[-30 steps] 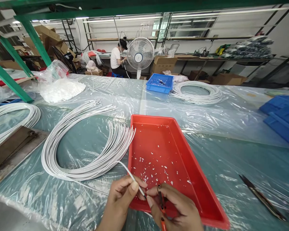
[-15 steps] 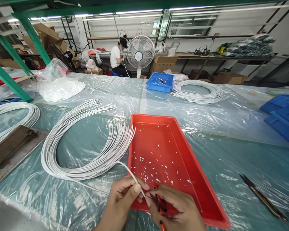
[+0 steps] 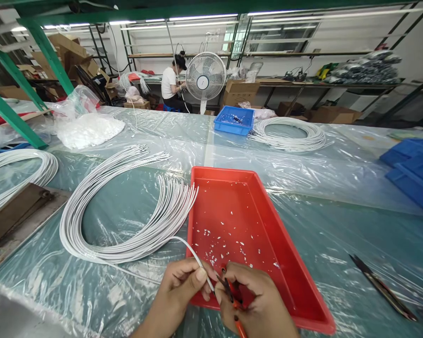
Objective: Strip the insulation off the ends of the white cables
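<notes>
At lower centre of the frame, the left hand (image 3: 181, 286) pinches a white cable (image 3: 195, 254) between thumb and fingers, its free end slanting down-right. Right hand (image 3: 255, 295) grips an orange-handled tool (image 3: 237, 305), tips just right of that end; contact cannot be told.

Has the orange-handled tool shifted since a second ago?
Yes: against the red tray, the orange-handled tool has shifted slightly left, toward the white cable in the left hand.

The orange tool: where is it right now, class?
In the head view, the orange tool is in the right hand, low and right of centre, over the red tray and beside the white wire held by the left hand.
</notes>
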A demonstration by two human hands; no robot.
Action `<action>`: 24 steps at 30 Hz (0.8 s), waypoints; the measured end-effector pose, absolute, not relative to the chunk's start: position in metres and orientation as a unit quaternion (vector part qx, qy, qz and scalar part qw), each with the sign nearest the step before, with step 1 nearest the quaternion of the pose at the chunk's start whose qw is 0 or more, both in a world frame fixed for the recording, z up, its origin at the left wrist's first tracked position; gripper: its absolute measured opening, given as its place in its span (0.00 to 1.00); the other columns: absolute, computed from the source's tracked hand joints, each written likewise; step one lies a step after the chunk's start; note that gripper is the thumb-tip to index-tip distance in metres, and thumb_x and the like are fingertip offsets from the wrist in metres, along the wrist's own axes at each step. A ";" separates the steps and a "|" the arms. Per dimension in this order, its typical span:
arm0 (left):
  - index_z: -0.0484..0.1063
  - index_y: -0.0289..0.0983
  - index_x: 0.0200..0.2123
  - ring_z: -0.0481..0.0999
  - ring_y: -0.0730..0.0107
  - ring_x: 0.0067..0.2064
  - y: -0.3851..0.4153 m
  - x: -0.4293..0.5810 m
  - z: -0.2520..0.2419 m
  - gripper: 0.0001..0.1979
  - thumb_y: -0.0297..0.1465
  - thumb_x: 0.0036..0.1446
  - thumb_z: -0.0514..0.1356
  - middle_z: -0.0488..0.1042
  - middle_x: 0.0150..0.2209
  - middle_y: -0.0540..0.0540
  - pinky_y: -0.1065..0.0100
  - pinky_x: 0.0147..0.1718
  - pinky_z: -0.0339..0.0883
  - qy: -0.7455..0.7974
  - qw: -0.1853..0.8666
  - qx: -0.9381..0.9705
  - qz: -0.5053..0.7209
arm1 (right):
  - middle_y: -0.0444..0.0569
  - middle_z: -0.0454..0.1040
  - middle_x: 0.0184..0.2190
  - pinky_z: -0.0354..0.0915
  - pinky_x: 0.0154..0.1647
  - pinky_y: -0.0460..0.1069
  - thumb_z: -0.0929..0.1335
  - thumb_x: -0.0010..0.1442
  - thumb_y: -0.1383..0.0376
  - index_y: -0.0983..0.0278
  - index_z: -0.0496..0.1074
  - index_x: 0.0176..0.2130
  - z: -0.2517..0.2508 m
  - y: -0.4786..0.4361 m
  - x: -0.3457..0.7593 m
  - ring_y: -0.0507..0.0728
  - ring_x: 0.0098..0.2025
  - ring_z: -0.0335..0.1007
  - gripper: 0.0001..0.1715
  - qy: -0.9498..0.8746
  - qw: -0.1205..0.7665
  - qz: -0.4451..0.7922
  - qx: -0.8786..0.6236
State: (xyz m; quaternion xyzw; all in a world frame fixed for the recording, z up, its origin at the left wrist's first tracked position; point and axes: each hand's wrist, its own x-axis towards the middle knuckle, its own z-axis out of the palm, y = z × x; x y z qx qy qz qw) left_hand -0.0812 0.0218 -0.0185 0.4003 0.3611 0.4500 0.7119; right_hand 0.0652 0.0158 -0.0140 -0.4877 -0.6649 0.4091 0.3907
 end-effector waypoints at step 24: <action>0.79 0.37 0.29 0.75 0.74 0.25 0.017 -0.069 -0.016 0.05 0.30 0.51 0.62 0.77 0.26 0.48 0.77 0.26 0.67 0.422 0.593 0.422 0.540 | 0.39 0.62 0.19 0.55 0.20 0.42 0.66 0.46 0.75 0.63 0.68 0.24 -0.017 0.005 0.072 0.48 0.19 0.58 0.07 -0.630 0.488 0.339 -0.500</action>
